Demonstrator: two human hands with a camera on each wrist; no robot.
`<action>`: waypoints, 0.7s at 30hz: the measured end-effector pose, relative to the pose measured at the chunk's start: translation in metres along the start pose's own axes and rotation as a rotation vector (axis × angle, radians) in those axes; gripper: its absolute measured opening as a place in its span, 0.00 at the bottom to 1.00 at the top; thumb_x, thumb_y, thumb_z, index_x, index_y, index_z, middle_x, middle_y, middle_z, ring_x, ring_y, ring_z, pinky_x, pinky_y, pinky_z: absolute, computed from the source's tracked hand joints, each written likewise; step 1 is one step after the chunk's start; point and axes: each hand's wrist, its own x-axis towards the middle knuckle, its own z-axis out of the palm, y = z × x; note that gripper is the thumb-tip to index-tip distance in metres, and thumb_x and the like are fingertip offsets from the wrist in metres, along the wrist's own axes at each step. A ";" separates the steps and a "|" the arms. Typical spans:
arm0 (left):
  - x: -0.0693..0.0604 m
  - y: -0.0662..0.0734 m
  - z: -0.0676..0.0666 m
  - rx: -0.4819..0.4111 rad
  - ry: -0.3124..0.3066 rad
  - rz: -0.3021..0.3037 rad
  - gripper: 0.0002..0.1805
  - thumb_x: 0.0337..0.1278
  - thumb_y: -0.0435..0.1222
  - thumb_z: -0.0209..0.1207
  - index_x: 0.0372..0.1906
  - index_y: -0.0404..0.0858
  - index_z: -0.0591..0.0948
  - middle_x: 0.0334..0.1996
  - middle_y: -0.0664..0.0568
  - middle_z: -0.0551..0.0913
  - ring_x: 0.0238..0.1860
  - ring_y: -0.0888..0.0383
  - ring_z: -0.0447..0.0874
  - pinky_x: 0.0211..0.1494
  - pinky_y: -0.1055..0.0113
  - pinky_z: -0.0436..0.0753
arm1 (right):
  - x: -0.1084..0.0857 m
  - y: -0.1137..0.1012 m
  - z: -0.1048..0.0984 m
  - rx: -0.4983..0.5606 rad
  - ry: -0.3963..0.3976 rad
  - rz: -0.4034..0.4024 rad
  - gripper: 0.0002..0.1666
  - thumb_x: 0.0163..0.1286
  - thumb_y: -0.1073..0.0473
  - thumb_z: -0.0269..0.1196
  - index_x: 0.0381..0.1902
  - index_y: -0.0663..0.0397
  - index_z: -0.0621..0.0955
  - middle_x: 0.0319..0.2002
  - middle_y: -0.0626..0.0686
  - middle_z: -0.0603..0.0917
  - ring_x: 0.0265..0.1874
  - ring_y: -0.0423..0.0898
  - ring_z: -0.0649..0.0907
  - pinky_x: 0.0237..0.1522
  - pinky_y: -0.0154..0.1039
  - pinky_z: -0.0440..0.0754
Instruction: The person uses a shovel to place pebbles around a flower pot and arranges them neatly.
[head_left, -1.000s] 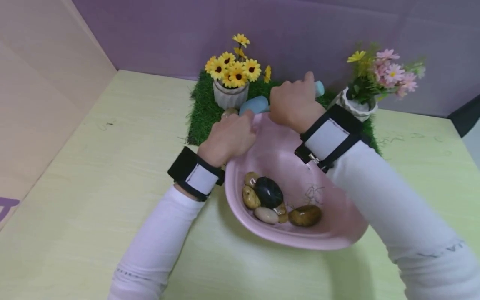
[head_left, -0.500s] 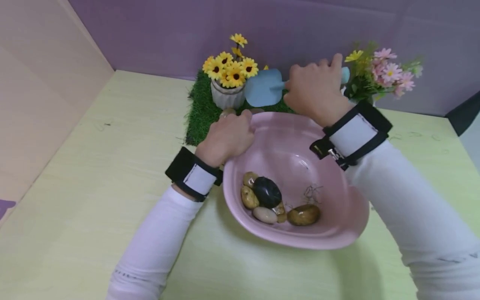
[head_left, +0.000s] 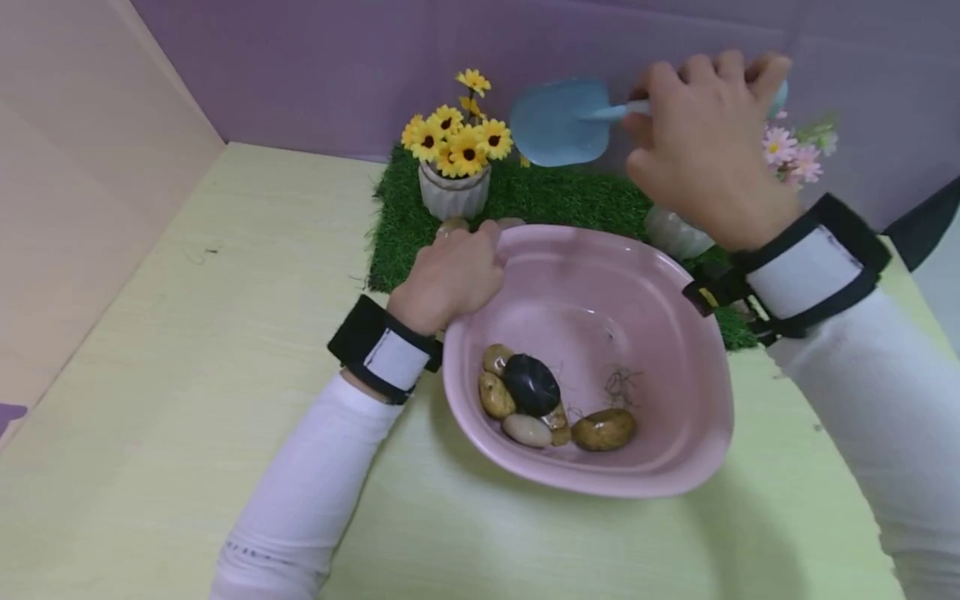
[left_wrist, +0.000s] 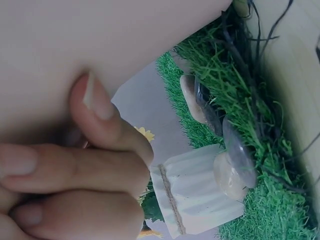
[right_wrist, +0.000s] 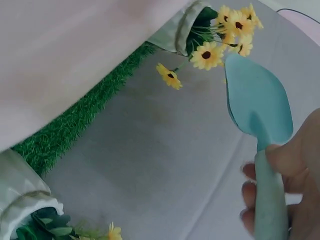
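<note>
In the head view a pink plastic basin sits tilted, with several stones and a little water in it. My left hand grips the basin's upper left rim; in the left wrist view its fingers curl at the basin's edge. My right hand holds a light blue garden trowel by the handle, raised behind the basin's far rim. The right wrist view shows the trowel's handle with thumb and fingers round it. Among the stones are a black stone and a brown stone.
Behind the basin lies an artificial grass mat. A pot of yellow flowers stands on its left, and a pot with pink flowers on its right, partly hidden by my right hand. More stones lie by the left pot.
My right hand has lifted the trowel from the basin's far rim and carried it up and to the right. The left hand keeps its grip on the basin, which has hardly moved.
</note>
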 end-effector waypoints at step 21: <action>0.002 0.001 0.000 0.014 0.001 -0.009 0.28 0.74 0.44 0.41 0.73 0.39 0.62 0.56 0.39 0.76 0.53 0.46 0.73 0.47 0.50 0.82 | -0.008 0.006 -0.013 -0.227 -0.868 -0.123 0.14 0.68 0.49 0.53 0.40 0.48 0.83 0.36 0.53 0.84 0.36 0.54 0.74 0.49 0.59 0.54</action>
